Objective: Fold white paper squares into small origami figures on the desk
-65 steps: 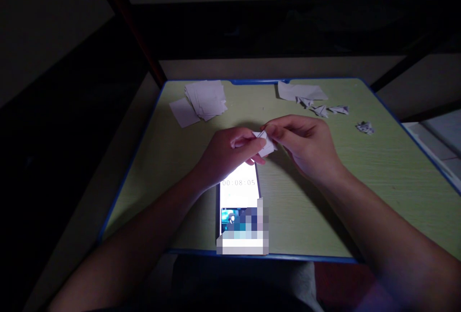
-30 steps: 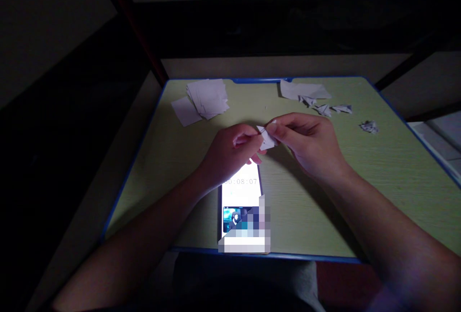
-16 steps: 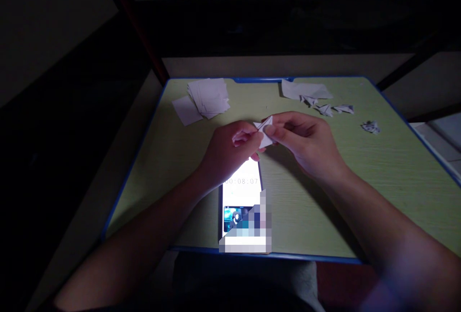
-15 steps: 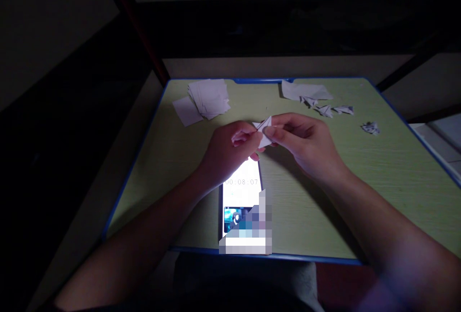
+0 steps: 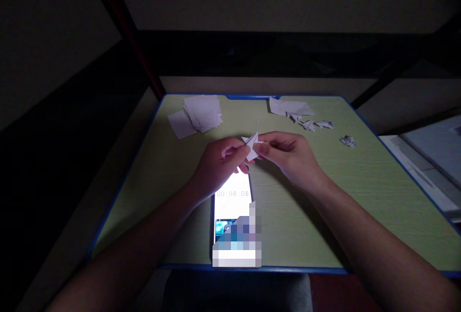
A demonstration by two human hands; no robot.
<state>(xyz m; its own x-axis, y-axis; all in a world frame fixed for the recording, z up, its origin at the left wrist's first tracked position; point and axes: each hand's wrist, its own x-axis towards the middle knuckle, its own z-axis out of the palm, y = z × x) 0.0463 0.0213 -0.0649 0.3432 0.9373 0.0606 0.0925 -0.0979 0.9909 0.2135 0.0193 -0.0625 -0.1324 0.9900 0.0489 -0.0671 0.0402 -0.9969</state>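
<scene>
A small piece of folded white paper [image 5: 252, 150] is pinched between both of my hands above the middle of the table. My left hand [image 5: 221, 159] grips its left side with thumb and fingers. On the right side, my right hand [image 5: 290, 156] holds it, the thumb pressed on its face. Pointed corners of the paper stick up between the hands. Some fingertips behind it are hidden. Just below my hands lies a lit phone [image 5: 232, 206] with a running timer on its screen, part of which is blurred out.
A stack of white paper squares [image 5: 203, 113] lies at the back left of the green table [image 5: 306, 225]. At the back right are a paper sheet [image 5: 291, 106], several small folded paper pieces [image 5: 307, 125] and a crumpled-looking one [image 5: 347, 141]. Papers or books [image 5: 432, 158] lie beyond the right edge.
The camera view has tilted up and shifted right, so everything sits lower and further left. Both hands keep hold of the folded paper, with little visible change in it.
</scene>
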